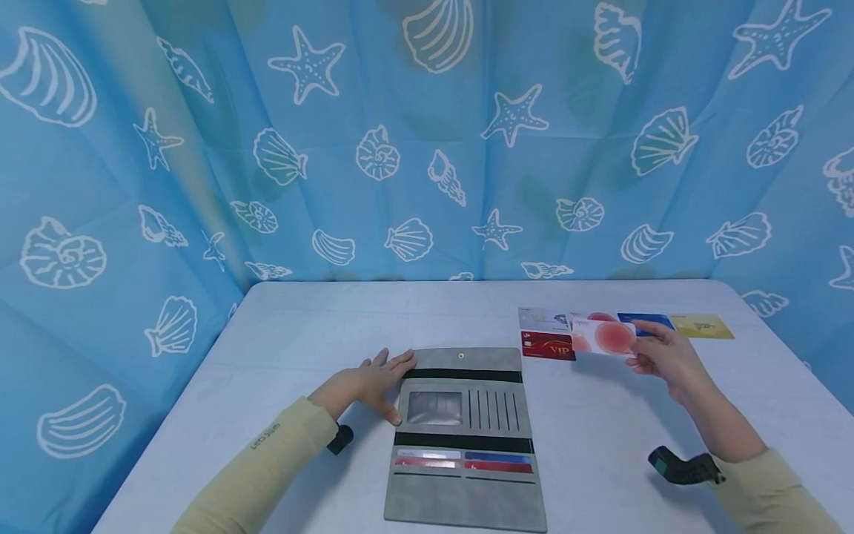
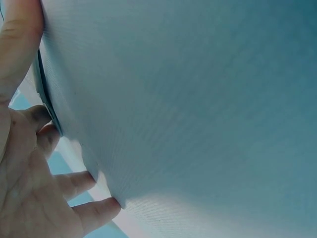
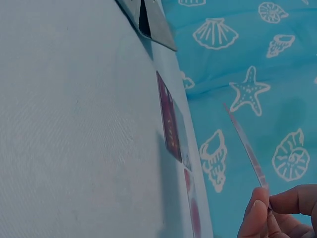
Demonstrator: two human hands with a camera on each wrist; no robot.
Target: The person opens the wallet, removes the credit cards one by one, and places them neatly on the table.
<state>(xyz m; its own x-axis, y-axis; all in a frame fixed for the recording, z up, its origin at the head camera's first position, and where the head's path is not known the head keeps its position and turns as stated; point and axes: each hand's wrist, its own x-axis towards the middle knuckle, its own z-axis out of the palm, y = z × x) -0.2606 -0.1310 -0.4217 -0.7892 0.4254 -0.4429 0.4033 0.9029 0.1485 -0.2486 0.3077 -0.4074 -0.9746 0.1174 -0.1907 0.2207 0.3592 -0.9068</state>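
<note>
My right hand (image 1: 669, 360) pinches a white card with red circles (image 1: 603, 337) by its right edge, lifted above the table. In the right wrist view that card (image 3: 246, 148) is seen nearly edge-on between thumb and fingers. An open grey wallet (image 1: 467, 498) lies flat at the centre, with a clear window and card slots. Several cards (image 1: 497, 467) sit in its lower slots. My left hand (image 1: 363, 384) lies with fingers spread, touching the wallet's upper left edge.
On the table (image 1: 300, 319) lie a red VIP card (image 1: 543, 345), a silver card (image 1: 537, 319), a blue card (image 1: 642, 319), a gold card (image 1: 703, 326) and another red-circle card (image 1: 596, 316) partly hidden by the held one. A blue shell-print curtain (image 1: 427, 148) hangs behind.
</note>
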